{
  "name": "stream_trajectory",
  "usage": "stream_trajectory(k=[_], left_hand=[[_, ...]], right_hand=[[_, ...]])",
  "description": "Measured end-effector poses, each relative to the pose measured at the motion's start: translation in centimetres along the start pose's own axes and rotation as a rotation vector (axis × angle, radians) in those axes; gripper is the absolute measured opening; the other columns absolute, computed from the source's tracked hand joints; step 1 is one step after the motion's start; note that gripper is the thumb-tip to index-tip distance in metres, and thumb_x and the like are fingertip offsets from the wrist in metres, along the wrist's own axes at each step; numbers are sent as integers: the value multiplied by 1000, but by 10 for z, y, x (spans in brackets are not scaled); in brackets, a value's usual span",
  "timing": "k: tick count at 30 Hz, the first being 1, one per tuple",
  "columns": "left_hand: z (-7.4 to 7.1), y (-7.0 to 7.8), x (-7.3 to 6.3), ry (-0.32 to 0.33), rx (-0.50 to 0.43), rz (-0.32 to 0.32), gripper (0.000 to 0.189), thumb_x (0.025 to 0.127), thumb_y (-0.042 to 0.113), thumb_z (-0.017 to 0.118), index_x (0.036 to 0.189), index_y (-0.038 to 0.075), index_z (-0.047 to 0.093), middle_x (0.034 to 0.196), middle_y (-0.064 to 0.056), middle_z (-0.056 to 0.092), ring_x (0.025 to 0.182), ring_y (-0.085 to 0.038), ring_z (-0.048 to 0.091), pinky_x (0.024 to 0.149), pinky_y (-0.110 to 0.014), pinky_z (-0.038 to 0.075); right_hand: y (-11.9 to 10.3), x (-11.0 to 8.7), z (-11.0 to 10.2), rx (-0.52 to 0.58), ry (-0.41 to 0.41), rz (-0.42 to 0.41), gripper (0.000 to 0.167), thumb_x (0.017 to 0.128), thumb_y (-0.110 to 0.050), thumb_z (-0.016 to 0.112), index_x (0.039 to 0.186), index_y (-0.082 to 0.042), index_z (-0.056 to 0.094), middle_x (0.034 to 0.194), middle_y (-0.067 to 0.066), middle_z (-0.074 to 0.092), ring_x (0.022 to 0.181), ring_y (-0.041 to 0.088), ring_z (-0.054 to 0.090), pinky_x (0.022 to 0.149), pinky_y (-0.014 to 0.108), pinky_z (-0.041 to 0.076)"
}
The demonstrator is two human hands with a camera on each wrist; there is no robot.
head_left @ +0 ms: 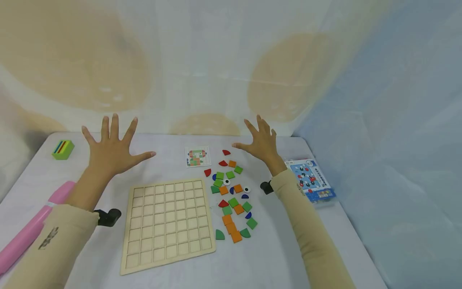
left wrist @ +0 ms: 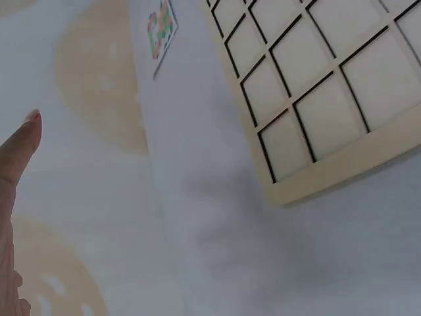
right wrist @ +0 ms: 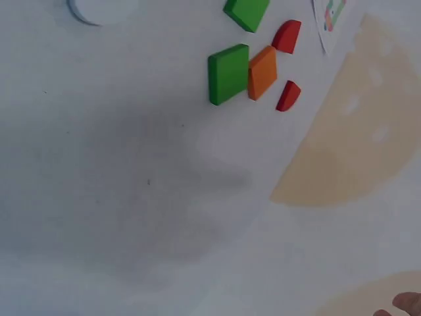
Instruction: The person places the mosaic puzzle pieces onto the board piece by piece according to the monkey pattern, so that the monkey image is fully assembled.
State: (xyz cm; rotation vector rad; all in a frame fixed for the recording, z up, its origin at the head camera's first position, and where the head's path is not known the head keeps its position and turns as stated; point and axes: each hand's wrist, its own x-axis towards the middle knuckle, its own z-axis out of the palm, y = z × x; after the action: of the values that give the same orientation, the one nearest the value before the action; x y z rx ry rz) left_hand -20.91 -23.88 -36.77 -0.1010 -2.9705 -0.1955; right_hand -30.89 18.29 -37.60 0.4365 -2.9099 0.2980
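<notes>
Both hands are raised over the table with fingers spread, and neither holds anything. In the head view my left hand [head_left: 111, 154] hovers beyond the upper left corner of a wooden grid board [head_left: 164, 261], whose square cells hold no pieces. My right hand [head_left: 262, 143] hangs above the far right part of the table, close to a scatter of small flat pieces. Among these are green squares [head_left: 234, 202], orange squares [head_left: 231, 228], red quarter-circles [head_left: 223, 203], blue half-circles [head_left: 245, 196] and white eye discs [head_left: 247, 189]. A printed pattern card [head_left: 198, 156] lies behind the board.
A pink rolled item [head_left: 32, 228] lies along the left edge. At the back left sits a green block [head_left: 63, 149] with coloured stripes. A blue and white box [head_left: 311, 180] picturing molecule models stands at the right edge. Patterned cloth [head_left: 209, 60] hangs behind the table.
</notes>
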Motion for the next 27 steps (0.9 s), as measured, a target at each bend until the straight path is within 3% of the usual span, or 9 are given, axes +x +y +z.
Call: stream_trajectory(k=[7,12,18,27], left_hand=[[17,-3,-30,111,-21,21,102,81,74,59,159,21,20,156,-34,17,141,-53,20,101,-83,5],[25,0,-52,157,-66,26,94,82,65,66,154,15,32,150,-34,29,128,-55,35,96,-77,23],[35,-3,-73,144,-132,38,90,85,60,67,154,13,32,145,-33,36,122,-58,41,90,-73,32],[51,-6,-102,74,-255,48,84,86,56,69,152,12,38,131,-29,48,106,-50,53,76,-64,42]], right_hand=[[0,-16,22,17,-36,-13,89,80,-66,70,150,-18,44,154,21,35,136,42,40,101,62,40],[2,-24,36,10,-84,5,81,82,-62,70,145,-15,52,145,20,44,129,38,48,99,57,44],[1,-30,47,48,-118,5,75,83,-57,73,141,-13,56,140,20,49,124,36,51,95,51,48],[0,-28,54,159,-142,44,71,82,-53,76,137,-11,60,129,16,54,111,30,56,90,44,51]])
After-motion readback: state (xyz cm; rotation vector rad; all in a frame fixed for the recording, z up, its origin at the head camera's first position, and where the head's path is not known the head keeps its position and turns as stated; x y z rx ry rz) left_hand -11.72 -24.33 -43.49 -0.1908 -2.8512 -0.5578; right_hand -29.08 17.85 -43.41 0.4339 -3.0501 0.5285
